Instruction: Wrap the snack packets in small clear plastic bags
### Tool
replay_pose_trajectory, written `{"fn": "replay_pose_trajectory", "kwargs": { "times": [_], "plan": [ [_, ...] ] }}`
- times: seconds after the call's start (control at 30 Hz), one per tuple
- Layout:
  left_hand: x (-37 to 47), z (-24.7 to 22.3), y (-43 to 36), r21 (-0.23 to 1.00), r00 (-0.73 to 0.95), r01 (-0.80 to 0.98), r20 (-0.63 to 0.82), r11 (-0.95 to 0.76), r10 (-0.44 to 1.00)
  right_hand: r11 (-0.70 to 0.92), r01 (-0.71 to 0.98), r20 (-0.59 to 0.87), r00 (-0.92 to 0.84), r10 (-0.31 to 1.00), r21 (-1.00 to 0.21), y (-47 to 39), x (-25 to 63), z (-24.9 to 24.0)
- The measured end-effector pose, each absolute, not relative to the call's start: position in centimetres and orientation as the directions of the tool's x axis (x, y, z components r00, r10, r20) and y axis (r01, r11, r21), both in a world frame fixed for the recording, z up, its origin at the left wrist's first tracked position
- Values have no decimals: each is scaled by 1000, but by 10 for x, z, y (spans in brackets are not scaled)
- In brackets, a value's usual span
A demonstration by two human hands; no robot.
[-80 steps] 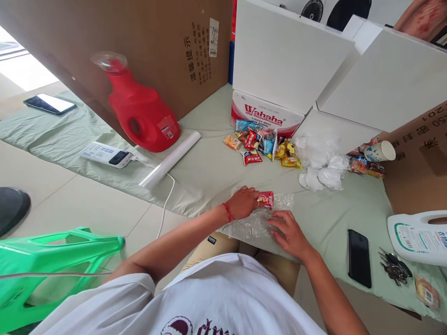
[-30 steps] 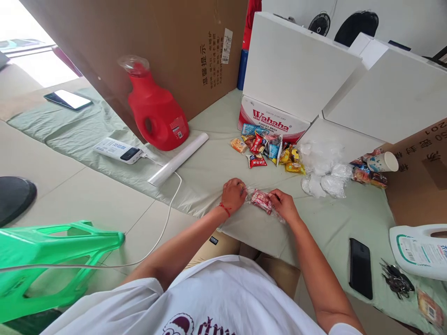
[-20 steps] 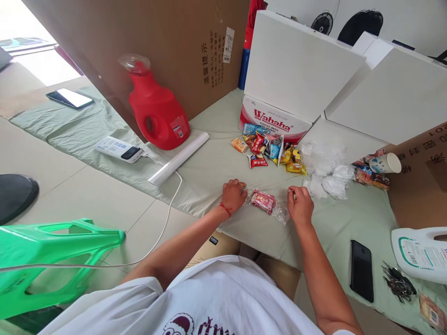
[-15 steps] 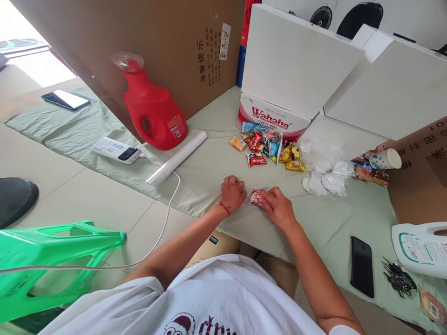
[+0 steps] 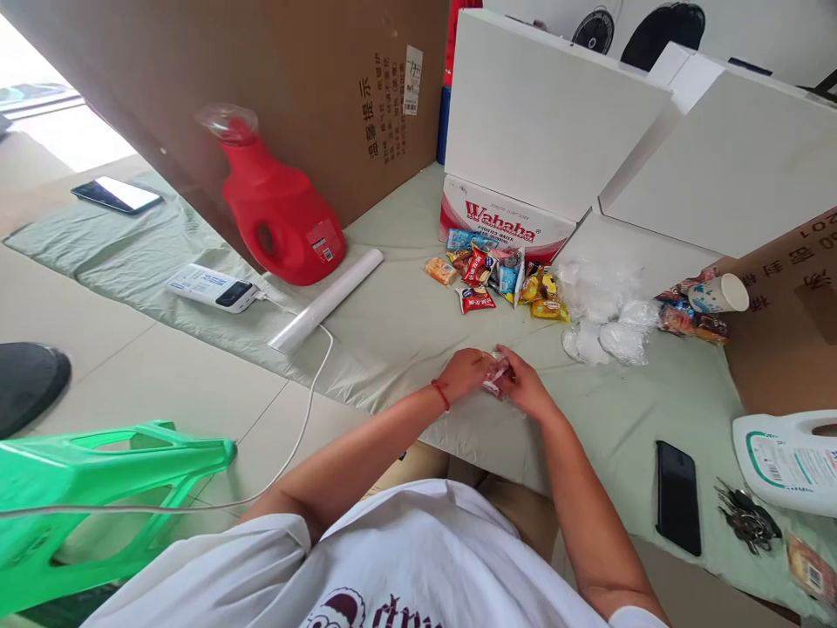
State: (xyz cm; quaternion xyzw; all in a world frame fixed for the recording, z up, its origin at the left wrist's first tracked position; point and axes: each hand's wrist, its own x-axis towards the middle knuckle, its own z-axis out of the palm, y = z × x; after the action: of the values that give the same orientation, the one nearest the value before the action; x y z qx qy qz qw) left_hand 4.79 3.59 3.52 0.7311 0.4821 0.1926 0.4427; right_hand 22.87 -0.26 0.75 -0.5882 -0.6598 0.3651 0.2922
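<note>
A small red-and-pink snack packet (image 5: pixel 494 382) with clear plastic film around it is between my hands, just above the cloth near the table's front edge. My left hand (image 5: pixel 466 371), with a red cord at the wrist, is closed at the packet's left side, fingertips pressed on the film. From the right, my right hand (image 5: pixel 528 390) grips the packet between thumb and fingers. The fingers cover part of the packet, so its full shape is hidden. Beyond my hands lies a pile of wrapped snacks (image 5: pixel 477 269), with crumpled clear plastic bundles (image 5: pixel 605 296) to its right.
A roll of clear film (image 5: pixel 327 301) and a red jug (image 5: pixel 288 222) are at left, near a power bank (image 5: pixel 213 288) with a white cable. White boxes (image 5: pixel 523 122) stand behind. A paper cup (image 5: pixel 719 294), black phone (image 5: pixel 678 497) and keys (image 5: pixel 749 519) are at right.
My left hand has moved right, up against the packet and close to my right hand. The packet has turned and shifted slightly right. The view has shifted a little.
</note>
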Motion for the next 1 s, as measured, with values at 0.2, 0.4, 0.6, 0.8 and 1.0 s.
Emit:
{"fn": "replay_pose_trajectory", "kwargs": {
  "times": [0.2, 0.4, 0.6, 0.8, 1.0],
  "plan": [
    [48, 37, 19, 635, 463, 724, -159, -269, 872, -129, 770, 17, 178, 984, -625, -20, 266, 5],
    [54, 37, 18, 554, 305, 806, -82, -211, 949, -82, 918, -8, 86, 996, -387, -50, 257, 7],
    [57, 28, 16, 535, 248, 834, -151, -132, 957, -148, 851, -99, 113, 989, -503, -46, 241, 27],
    [64, 30, 2, 658, 302, 729, -64, -187, 951, -204, 510, -113, 203, 973, -836, -45, 209, 21],
    [60, 29, -5, 488, 476, 699, 227, -522, 850, -213, -322, -295, 231, 927, -922, -54, 186, 9]
  ]
}}
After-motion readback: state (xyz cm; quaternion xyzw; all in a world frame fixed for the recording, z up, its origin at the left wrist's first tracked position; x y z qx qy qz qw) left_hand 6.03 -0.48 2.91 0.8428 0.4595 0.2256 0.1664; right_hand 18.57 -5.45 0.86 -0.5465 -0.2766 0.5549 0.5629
